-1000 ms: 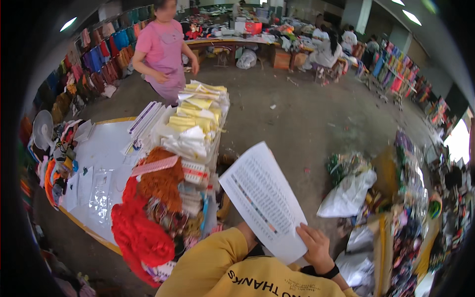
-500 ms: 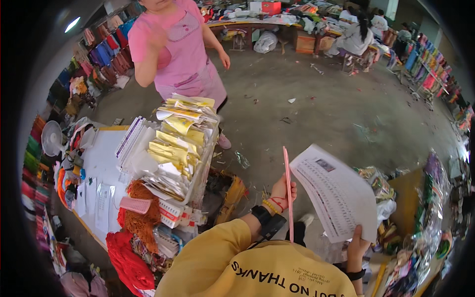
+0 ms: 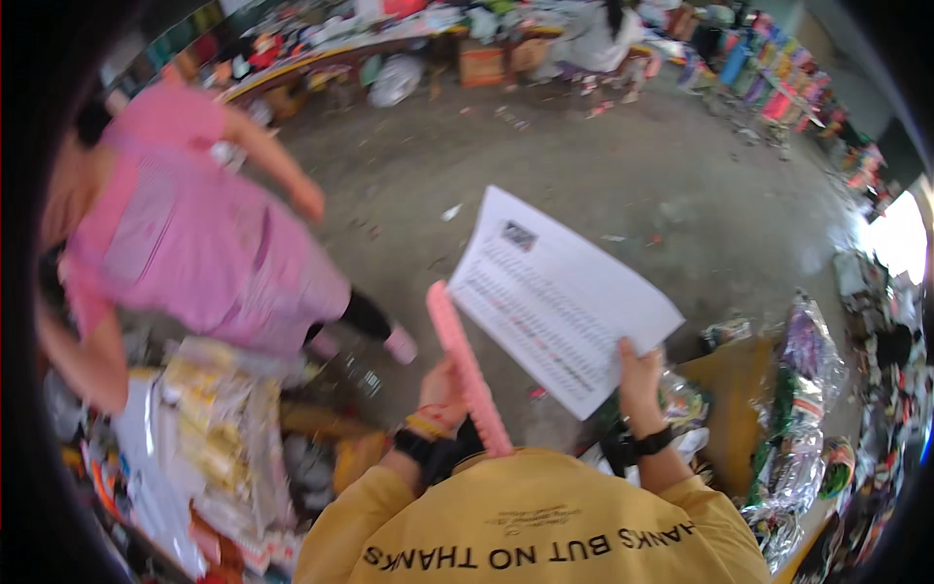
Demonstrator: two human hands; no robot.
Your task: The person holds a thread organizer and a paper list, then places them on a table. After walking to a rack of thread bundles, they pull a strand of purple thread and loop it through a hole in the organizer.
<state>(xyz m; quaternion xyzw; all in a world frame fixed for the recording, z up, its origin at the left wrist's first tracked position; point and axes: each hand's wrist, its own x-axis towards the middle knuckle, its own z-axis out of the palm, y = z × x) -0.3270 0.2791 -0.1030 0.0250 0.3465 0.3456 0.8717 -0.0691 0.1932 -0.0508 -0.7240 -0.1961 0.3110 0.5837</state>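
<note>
My left hand (image 3: 443, 394) is closed around a long, flat pink strip (image 3: 465, 365) with a bumpy edge. It stands tilted in front of my chest, its top leaning left; its exact kind I cannot make out. My right hand (image 3: 639, 382) pinches the lower right side of a white printed sheet (image 3: 555, 307). Rows of small print and one dark little picture show on the page. The paper slants out ahead of me, its left corner close to the strip's upper end.
Close on my left, a person in pink (image 3: 195, 234) leans near a bin of yellow and white papers (image 3: 209, 419) on a pale table (image 3: 146, 453). Plastic-wrapped goods (image 3: 803, 409) lie to the right. A cluttered long table (image 3: 331, 58) curves along the back.
My view has swung right and down. The sheet has risen and now lies more level; the strip shows its broad side. The person in pink has come closer and bends over the papers.
</note>
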